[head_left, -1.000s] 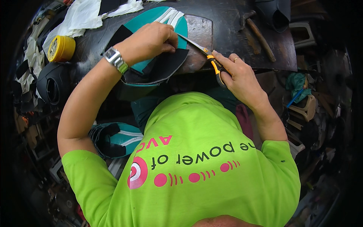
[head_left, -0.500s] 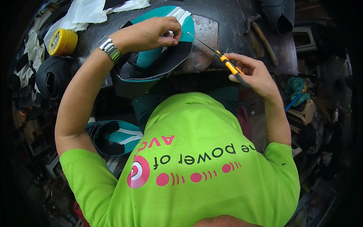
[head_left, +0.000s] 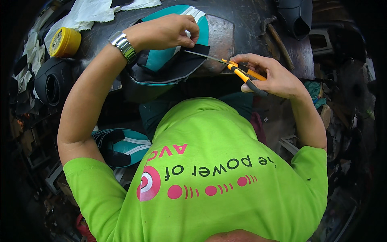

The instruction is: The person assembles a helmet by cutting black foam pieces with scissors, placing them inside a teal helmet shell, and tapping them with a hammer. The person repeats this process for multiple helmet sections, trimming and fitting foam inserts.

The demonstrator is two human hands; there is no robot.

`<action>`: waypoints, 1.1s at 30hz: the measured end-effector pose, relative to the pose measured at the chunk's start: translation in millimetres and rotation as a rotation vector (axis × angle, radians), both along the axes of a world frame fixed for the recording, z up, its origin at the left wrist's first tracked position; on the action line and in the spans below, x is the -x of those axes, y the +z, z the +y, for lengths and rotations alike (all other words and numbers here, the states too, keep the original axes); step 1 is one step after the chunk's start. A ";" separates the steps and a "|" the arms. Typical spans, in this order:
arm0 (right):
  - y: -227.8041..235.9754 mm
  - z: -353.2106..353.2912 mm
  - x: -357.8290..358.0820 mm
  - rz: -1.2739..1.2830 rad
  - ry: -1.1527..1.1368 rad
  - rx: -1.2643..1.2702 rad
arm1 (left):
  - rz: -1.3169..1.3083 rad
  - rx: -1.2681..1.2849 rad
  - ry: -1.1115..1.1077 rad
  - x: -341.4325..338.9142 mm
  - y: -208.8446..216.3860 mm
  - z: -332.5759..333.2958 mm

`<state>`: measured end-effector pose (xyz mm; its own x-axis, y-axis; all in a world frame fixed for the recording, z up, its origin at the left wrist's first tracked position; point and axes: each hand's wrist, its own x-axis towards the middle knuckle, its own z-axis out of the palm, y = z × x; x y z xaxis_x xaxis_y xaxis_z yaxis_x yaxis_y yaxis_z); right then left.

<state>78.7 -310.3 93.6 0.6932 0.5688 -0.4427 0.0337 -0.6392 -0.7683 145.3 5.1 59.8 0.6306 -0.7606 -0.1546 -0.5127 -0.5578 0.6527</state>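
A teal and black shoe upper point(head_left: 159, 60) with white stripes lies on the dark table in front of me. My left hand point(head_left: 173, 32), with a metal watch at its wrist, is over the upper, thumb and fingertips pinched together. What they hold, if anything, is too small to tell. In my right hand point(head_left: 270, 74) are scissors point(head_left: 241, 74) with yellow and black handles, the handles spread apart. Their long thin blades point left across the black part of the upper, the tip just below my left fingertips.
A dark metal plate point(head_left: 219, 38) lies beside the upper. Farther right is a hammer point(head_left: 281, 46); a black rolled piece point(head_left: 296, 20) stands near it. At left are a yellow tub point(head_left: 65, 42), white cloth point(head_left: 94, 14) and a black form point(head_left: 54, 82). More teal uppers point(head_left: 125, 147) sit below the table edge.
My right hand has brought the scissors left and down, so the blade tip now lies over the black part under my left fingers. My left hand has shifted slightly right.
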 end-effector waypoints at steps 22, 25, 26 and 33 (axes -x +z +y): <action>-22.4 10.7 10.3 0.040 -0.078 -0.120 | -0.036 -0.127 0.014 4.5 1.1 -14.1; -25.5 11.3 12.5 0.011 -0.072 -0.118 | -0.024 -0.118 0.016 5.2 2.7 -14.8; -27.4 12.2 13.5 -0.007 -0.072 -0.120 | -0.054 -0.112 0.008 4.8 4.0 -15.6; -37.9 13.5 20.7 -0.018 -0.149 -0.140 | -0.208 0.239 -0.067 32.7 43.3 -24.5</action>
<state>58.0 -296.8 55.7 0.7814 0.5143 -0.3536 -0.0390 -0.5252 -0.8501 112.6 -19.4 103.2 0.5769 -0.8010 0.1598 -0.6793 -0.3619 0.6384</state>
